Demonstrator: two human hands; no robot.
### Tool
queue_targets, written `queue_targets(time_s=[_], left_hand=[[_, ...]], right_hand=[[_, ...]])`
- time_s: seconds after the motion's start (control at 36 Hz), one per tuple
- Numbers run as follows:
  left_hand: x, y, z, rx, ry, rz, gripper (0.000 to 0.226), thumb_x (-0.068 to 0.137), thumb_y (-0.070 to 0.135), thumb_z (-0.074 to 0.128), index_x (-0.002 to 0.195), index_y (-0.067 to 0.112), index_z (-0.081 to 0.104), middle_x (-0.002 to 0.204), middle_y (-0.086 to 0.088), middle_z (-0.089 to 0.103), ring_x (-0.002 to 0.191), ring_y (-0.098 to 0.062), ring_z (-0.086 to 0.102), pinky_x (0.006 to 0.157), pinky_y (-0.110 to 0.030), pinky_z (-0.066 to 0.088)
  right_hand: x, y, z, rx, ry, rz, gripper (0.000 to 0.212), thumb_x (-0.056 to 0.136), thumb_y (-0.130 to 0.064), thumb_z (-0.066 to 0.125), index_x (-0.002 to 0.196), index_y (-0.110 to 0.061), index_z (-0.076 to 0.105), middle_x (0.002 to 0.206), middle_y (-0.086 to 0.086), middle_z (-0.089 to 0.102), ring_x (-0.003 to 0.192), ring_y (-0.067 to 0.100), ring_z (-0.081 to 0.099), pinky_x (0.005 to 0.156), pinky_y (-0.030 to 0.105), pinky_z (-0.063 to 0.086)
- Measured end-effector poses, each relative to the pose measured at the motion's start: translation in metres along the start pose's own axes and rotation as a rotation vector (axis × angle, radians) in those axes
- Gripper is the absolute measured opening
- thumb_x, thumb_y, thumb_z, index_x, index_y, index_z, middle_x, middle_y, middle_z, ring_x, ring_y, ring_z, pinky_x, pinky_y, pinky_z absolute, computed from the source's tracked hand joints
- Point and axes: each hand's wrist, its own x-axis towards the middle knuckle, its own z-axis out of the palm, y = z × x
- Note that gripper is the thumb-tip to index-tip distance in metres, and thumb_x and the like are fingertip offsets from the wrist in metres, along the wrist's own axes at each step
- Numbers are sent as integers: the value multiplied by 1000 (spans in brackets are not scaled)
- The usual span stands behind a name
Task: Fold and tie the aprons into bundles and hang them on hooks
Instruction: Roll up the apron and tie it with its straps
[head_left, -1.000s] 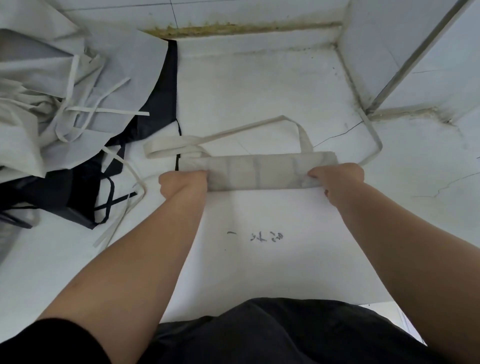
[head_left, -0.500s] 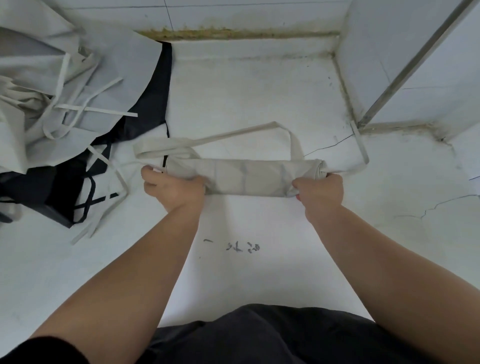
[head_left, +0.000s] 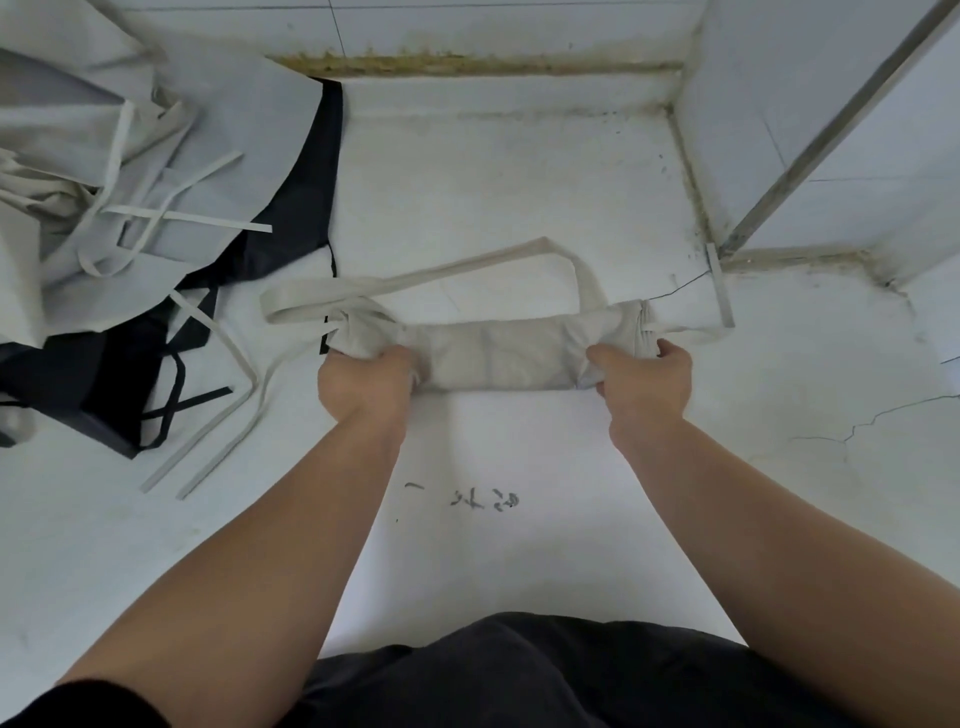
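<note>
A beige apron, rolled into a tight bundle (head_left: 498, 356), lies across the white surface (head_left: 519, 171), spanning the gap between the two hands. The left hand (head_left: 366, 382) curls its fingers round the left end and the right hand (head_left: 647, 382) grips the right end, probably so the roll cannot spring open while it is firmed up. Beyond the hands the long strap (head_left: 431, 273) loops loose over the surface, and a second tie (head_left: 719, 291) trails past the right hand; both seem left free for tying the bundle. Well left of the left hand sits a heap of unfolded aprons (head_left: 130, 208), pale over dark, apparently waiting their turn.
</note>
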Motion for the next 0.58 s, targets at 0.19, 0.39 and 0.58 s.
queue_targets(time_s=[0.19, 0.39, 0.58], left_hand=[[-2, -12, 1, 365, -41, 530, 34, 85, 4, 62, 116, -4, 54, 123, -17, 53, 107, -29, 54, 83, -13, 31], [6, -25, 3, 545, -220, 986, 43, 67, -17, 63, 106, -1, 69, 91, -20, 61, 76, -35, 62, 67, -32, 50], [12, -32, -2, 680, -278, 1231, 39, 77, 0, 41, 103, 3, 71, 89, -14, 61, 80, -28, 49, 55, -30, 49]], right_hand=[[-5, 5, 10, -242, -83, -244, 19, 81, -1, 56, 74, -17, 49, 65, -3, 51, 61, 18, 49, 55, 24, 39], [-17, 6, 26, -868, -150, -698, 41, 88, 0, 50, 128, -5, 54, 116, 16, 55, 105, 31, 53, 80, 29, 35], [-20, 3, 42, -1323, -265, -839, 44, 87, -1, 48, 130, -5, 43, 119, 15, 50, 102, 33, 56, 73, 32, 34]])
